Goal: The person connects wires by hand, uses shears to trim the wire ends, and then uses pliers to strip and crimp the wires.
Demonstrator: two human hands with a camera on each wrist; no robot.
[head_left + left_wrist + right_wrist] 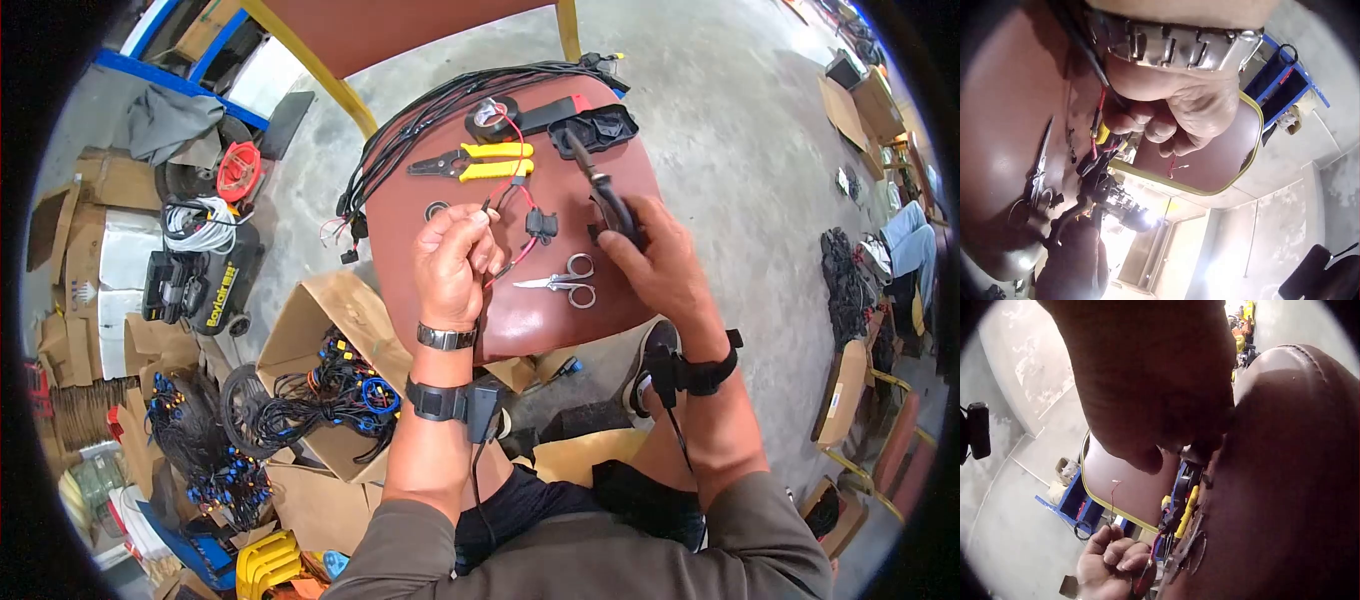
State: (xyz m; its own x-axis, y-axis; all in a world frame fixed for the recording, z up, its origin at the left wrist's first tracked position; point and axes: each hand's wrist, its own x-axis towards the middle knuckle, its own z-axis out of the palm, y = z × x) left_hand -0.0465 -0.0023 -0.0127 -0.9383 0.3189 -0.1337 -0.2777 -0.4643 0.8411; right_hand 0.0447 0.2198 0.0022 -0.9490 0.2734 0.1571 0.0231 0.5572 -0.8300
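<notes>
My left hand [457, 255] pinches a thin red-and-black wire near its end; in the left wrist view, the red wire tip [1172, 167] pokes out past the fingers. Along this wire sits a black connector block [541, 225], just right of the left hand. My right hand [662, 250] grips what look like pliers [600, 185], with dark brownish jaws and black handles, pointing away over the brown chair seat [520, 325]. Between the hands lie small silver scissors [565, 281]. Yellow-handled wire strippers [495, 161] rest beyond the left hand.
At the seat's far side are a tape roll [488, 128], an open black case [603, 130] and a bundle of black cables [400, 140]. A cardboard box [300, 345] of wiring stands lower left. Another chair's backrest [410, 30] rises behind.
</notes>
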